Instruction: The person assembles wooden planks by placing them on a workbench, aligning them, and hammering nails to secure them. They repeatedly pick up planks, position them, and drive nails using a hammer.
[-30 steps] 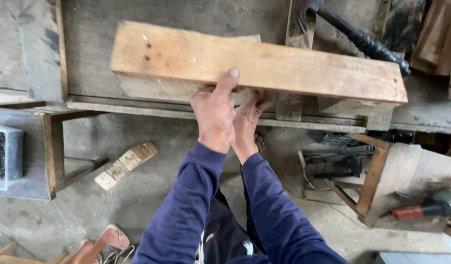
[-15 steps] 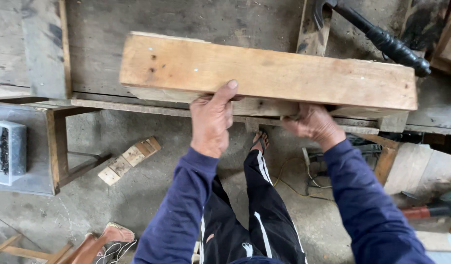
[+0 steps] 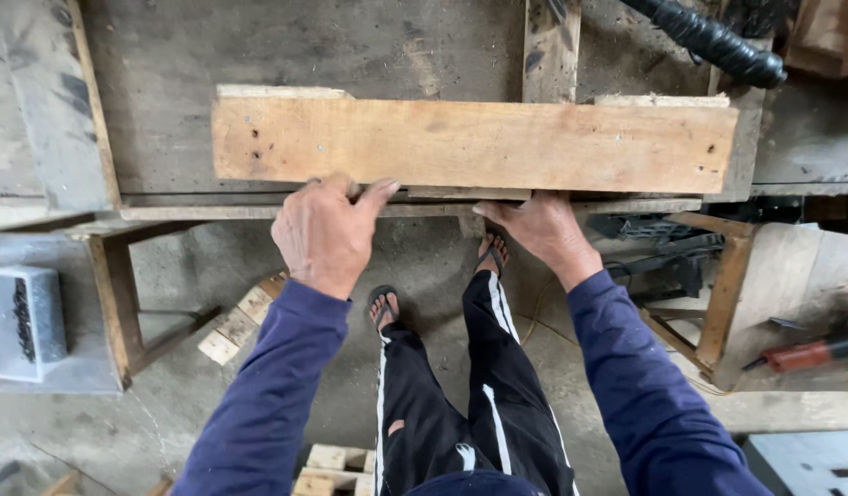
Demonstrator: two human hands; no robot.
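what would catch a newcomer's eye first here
First the long pale wooden plank lying across the grey workbench at centre. Next the two hands at its near edge, the left hand and the right hand. A black ribbed hose crosses the top right corner.

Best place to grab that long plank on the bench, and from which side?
Grip the wooden plank along its near long edge, coming from the person's side of the workbench. That edge faces the bench front, and the left hand and right hand already sit there, spread apart. Its length likely calls for two spaced grips for balance.
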